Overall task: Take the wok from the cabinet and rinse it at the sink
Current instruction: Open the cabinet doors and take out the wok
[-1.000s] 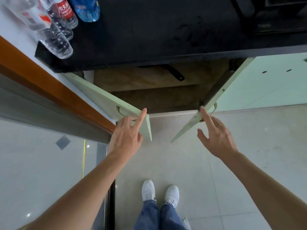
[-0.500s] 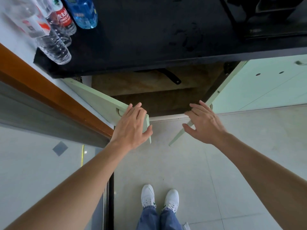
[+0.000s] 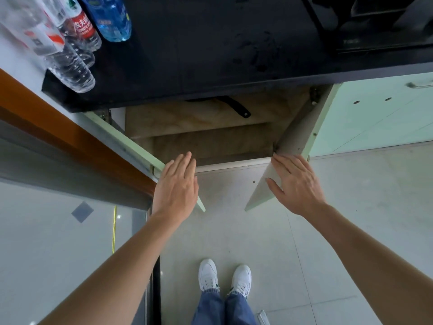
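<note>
While the two pale green doors of the cabinet (image 3: 210,148) stand swung outward, the left hand (image 3: 175,186) lies flat with straight fingers against the left door (image 3: 131,146). The right hand (image 3: 296,181) rests on the edge of the right door (image 3: 295,134), fingers extended and thumb on its grey inner face; neither hand grasps anything. The wok (image 3: 236,108) shows only as a black handle on the upper shelf inside, its bowl hidden under the dark bench (image 3: 210,55). Water bottles (image 3: 70,66) stand at the bench's left end.
</note>
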Demonstrator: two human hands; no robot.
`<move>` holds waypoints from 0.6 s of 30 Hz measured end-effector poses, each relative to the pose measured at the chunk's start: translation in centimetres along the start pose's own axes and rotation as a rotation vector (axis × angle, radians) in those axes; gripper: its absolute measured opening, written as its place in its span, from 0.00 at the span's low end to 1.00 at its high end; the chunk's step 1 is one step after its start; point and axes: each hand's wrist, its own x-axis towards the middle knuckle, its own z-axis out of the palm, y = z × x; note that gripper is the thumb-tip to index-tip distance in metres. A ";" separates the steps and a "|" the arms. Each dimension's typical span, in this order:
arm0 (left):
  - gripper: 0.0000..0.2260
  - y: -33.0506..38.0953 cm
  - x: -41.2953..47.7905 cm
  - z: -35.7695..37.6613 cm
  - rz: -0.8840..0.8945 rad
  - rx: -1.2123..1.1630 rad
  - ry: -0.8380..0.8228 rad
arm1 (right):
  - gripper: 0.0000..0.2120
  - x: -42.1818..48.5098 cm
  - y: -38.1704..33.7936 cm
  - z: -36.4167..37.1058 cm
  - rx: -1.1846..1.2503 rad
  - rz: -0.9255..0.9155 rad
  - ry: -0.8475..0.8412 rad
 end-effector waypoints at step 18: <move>0.35 -4.6 -9.2 -1.2 -0.195 0.132 -0.244 | 0.39 -6.0 5.9 -0.4 -0.008 0.219 -0.071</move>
